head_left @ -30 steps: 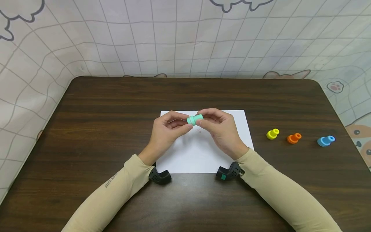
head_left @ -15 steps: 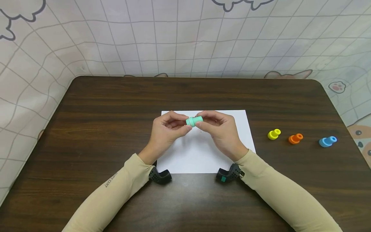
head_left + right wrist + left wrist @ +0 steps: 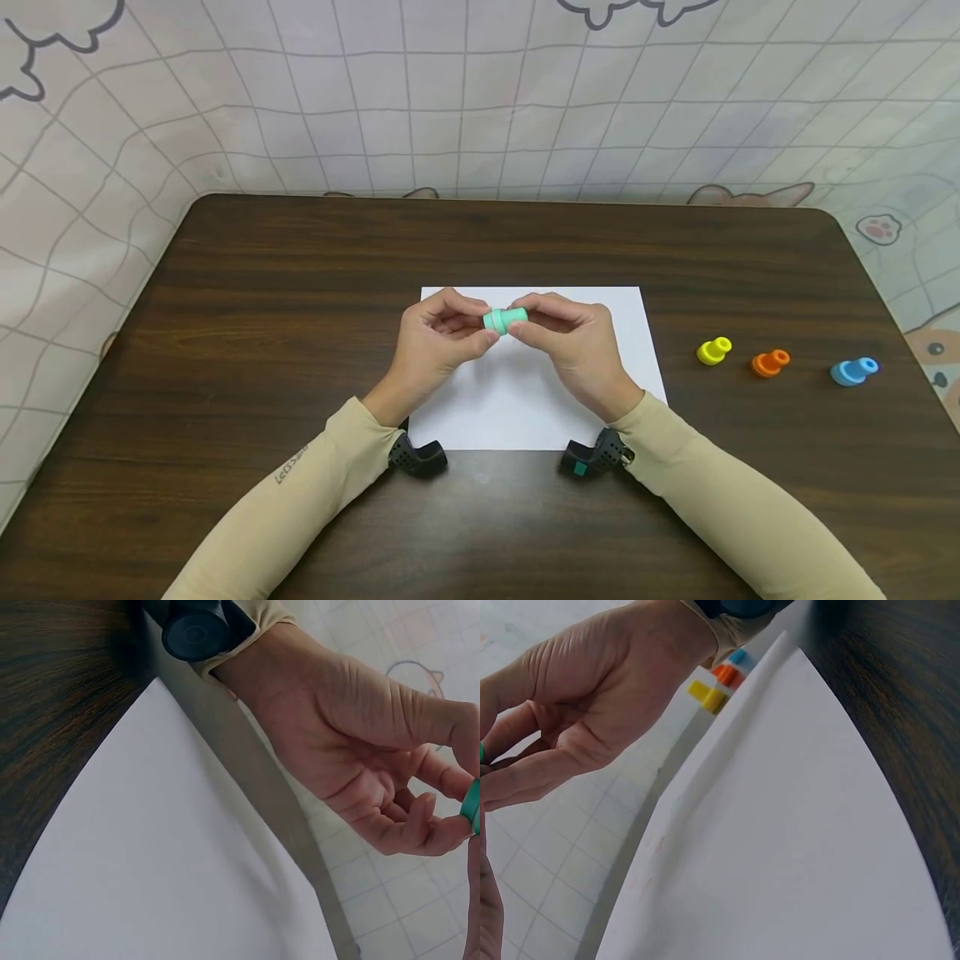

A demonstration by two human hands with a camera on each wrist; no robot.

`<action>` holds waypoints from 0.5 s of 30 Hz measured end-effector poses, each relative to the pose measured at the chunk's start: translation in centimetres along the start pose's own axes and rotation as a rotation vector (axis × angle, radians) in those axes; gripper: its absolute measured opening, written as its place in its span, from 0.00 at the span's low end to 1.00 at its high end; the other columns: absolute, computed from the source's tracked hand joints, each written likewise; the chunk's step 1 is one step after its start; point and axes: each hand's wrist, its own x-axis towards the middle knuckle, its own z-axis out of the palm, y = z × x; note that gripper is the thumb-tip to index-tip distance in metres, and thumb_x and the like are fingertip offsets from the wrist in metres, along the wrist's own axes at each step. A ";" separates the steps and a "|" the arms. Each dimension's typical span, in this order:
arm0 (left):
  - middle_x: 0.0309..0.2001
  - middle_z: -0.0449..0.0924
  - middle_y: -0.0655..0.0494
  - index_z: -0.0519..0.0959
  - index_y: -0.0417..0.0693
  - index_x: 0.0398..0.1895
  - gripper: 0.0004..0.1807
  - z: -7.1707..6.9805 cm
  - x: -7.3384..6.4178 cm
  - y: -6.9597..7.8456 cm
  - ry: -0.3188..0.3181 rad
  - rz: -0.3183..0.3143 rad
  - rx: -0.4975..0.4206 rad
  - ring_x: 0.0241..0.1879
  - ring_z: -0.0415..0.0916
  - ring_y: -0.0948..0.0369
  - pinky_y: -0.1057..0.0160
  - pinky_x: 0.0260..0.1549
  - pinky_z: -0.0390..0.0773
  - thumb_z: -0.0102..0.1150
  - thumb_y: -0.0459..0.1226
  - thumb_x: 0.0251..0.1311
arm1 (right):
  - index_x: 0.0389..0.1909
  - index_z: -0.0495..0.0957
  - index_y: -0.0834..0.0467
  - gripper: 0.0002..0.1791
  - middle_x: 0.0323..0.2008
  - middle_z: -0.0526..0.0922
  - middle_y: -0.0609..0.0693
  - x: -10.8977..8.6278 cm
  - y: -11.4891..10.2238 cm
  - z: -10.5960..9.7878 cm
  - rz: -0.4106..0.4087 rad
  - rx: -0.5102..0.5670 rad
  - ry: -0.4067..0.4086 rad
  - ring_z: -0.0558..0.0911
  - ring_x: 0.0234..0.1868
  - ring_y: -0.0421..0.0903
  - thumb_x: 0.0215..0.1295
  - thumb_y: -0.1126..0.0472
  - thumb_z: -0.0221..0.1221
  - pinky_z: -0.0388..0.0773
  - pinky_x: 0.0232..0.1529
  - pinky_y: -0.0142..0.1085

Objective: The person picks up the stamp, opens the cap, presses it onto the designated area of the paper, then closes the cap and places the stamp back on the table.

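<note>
Both hands hold a small mint-green stepped plastic cylinder over a sheet of white paper. My left hand pinches its wider left end between thumb and fingers. The narrower right end sits between the thumb and fingers of my right hand. Only a sliver of the green piece enters the right wrist view, at its right edge. In the left wrist view, the paper carries faint reddish marks.
To the right of the paper, a yellow, an orange and a blue stepped piece of similar shape stand in a row on the dark wooden table. A grid-patterned cloth hangs behind the table.
The hands and the green cylinder have come slightly nearer the person, and the cylinder lies more level. Both hands keep their pinch. The whole head view has shifted a little.
</note>
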 end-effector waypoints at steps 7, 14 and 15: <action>0.39 0.86 0.65 0.85 0.61 0.32 0.22 0.0 -0.1 -0.1 -0.021 0.012 -0.004 0.36 0.86 0.68 0.74 0.35 0.84 0.66 0.20 0.52 | 0.48 0.85 0.69 0.14 0.42 0.88 0.46 -0.2 -0.1 -0.1 -0.031 -0.064 -0.005 0.86 0.43 0.42 0.61 0.71 0.70 0.87 0.49 0.31; 0.40 0.87 0.63 0.85 0.59 0.34 0.19 0.0 -0.1 -0.1 -0.020 0.011 0.009 0.37 0.87 0.67 0.72 0.36 0.86 0.68 0.21 0.54 | 0.51 0.84 0.70 0.16 0.43 0.89 0.45 -0.1 0.0 0.0 -0.031 -0.028 0.005 0.86 0.42 0.40 0.61 0.74 0.69 0.87 0.47 0.30; 0.41 0.86 0.64 0.85 0.59 0.35 0.20 0.0 -0.1 -0.1 -0.020 0.013 0.009 0.38 0.87 0.67 0.72 0.36 0.86 0.68 0.21 0.54 | 0.51 0.84 0.70 0.16 0.43 0.89 0.46 -0.1 0.0 0.0 -0.026 -0.012 0.005 0.86 0.42 0.40 0.61 0.74 0.68 0.87 0.46 0.30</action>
